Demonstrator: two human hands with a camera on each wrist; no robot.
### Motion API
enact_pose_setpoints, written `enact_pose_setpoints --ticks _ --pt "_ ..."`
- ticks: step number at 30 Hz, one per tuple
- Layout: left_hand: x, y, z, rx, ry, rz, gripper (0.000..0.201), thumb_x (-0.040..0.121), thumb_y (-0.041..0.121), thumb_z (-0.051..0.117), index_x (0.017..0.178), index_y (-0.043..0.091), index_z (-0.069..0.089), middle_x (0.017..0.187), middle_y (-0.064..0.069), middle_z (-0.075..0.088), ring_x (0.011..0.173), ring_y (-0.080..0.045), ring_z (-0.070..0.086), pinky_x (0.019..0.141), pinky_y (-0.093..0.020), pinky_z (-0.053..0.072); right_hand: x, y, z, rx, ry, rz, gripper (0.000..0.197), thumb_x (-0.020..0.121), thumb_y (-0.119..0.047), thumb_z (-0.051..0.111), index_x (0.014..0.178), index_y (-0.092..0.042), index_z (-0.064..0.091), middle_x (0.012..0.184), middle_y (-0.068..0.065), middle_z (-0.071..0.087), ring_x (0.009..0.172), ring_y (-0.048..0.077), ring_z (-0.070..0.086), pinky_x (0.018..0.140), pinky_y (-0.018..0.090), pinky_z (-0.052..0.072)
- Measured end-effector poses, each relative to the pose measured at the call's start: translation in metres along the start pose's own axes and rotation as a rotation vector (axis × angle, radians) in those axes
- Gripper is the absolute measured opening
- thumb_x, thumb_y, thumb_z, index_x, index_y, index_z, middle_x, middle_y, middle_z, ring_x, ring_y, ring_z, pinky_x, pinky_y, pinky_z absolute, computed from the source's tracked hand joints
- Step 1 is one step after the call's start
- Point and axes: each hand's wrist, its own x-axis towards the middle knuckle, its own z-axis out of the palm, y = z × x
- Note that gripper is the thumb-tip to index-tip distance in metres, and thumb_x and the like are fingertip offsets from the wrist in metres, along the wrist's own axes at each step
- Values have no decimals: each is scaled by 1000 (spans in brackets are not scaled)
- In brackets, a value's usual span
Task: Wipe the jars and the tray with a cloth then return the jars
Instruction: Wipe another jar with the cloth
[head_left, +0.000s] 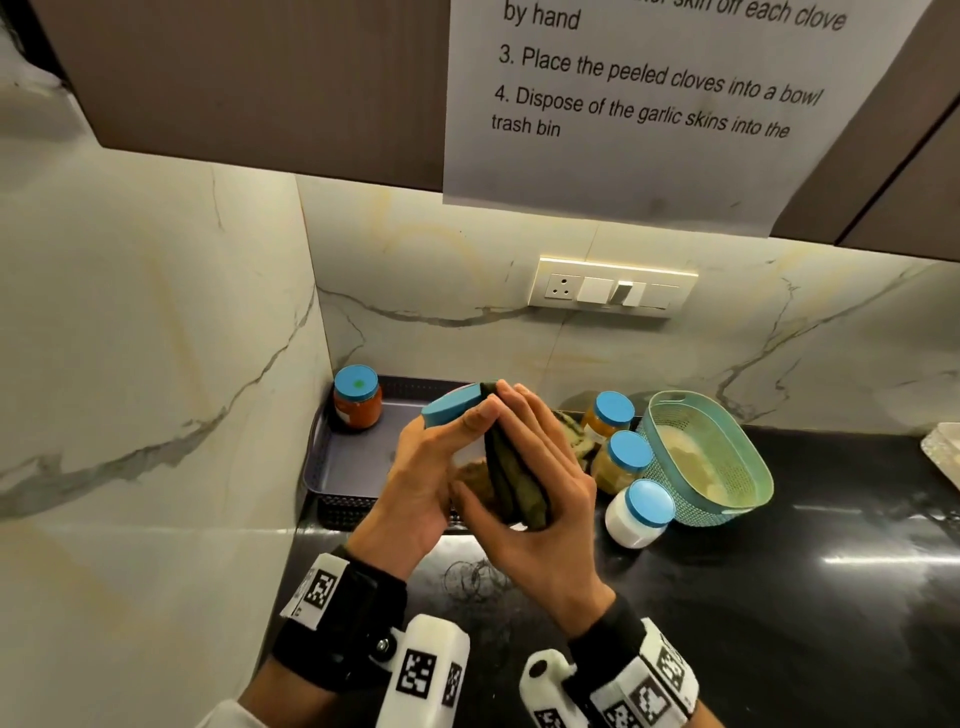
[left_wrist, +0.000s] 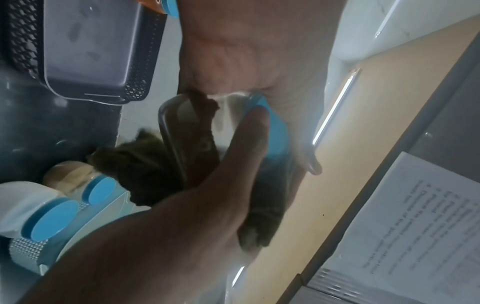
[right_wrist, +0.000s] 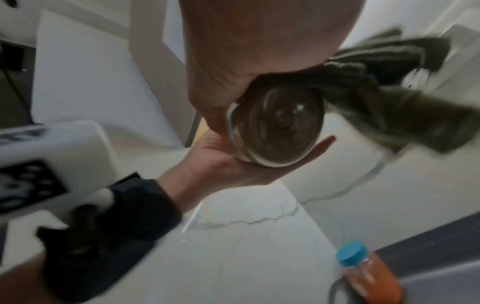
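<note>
Over the front of the dark grey tray (head_left: 332, 467), my left hand (head_left: 426, 478) grips a tilted glass jar by its blue lid (head_left: 451, 408). The jar's brown contents show through its base (right_wrist: 278, 127). My right hand (head_left: 545, 467) holds a dark olive cloth (head_left: 514, 483) wrapped against the jar's side, its thumb under the jar. One jar with red filling (head_left: 357, 400) stands in the tray's far left corner. To the right of the tray, three more blue-lidded jars (head_left: 623, 460) stand on the black counter. The held jar's body is mostly hidden by hands and cloth.
A teal perforated basket (head_left: 706, 457) sits right of the jars. A small tangle of thin wire (head_left: 472, 577) lies on the counter (head_left: 779, 597) under my wrists. Marble walls close the left and back sides, with a switch plate (head_left: 613, 286) and a printed sheet (head_left: 649, 104) above.
</note>
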Motion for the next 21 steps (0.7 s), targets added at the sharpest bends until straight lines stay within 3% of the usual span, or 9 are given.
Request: enact_pose_setpoints --ticks 3,5,9,11,14,16,18,21 --pt "-2 -4 1 27 10 5 73 59 45 98 120 12 76 120 -16 74 119 -36 69 93 -43 59 6 7 -5 140 -66 123 86 76 6 89 151 -8 50 153 12 57 145 31 52 113 60 48" --pt "-1 -2 2 50 19 7 76 54 46 100 118 13 77 117 -16 75 115 -36 71 90 -42 60 8 1 -4 216 -83 212 91 76 11 87 155 -11 46 150 10 59 140 28 58 110 56 52" --pt "-3 0 3 31 0 -12 73 46 54 101 108 20 81 112 -12 77 107 -29 74 85 -40 63 -1 -2 0 -1 -2 3 80 77 -1 91 147 -5 53 156 11 54 150 32 45 117 58 44" --pt "-2 -2 7 25 48 -3 77 50 52 101 114 16 79 116 -14 76 110 -30 74 86 -40 62 0 6 2 -7 5 -16 79 76 -1 92 145 -3 55 156 10 54 150 33 46 116 61 44" --pt "-2 -6 9 -5 151 2 69 68 40 96 124 8 73 124 -20 73 120 -37 69 101 -52 56 3 9 4 56 -38 97 88 74 -1 93 151 -9 50 161 5 49 150 27 46 116 57 46" --pt "-4 -5 8 2 160 -28 62 75 37 91 125 7 72 124 -21 72 121 -38 68 101 -55 56 0 8 3 34 -77 106 93 73 -6 93 153 -12 47 163 2 46 151 24 44 118 54 46" --pt "-8 -4 6 24 112 -60 70 70 44 92 126 8 72 125 -19 73 119 -35 69 96 -49 59 3 6 -2 93 -88 141 92 73 -7 93 153 -11 47 161 2 48 150 23 46 118 51 45" --pt "-11 5 4 51 -21 -82 81 61 56 94 125 11 72 122 -17 73 110 -29 71 91 -41 60 21 2 -25 363 -99 362 81 77 3 87 150 -11 53 148 4 63 140 24 58 114 45 50"
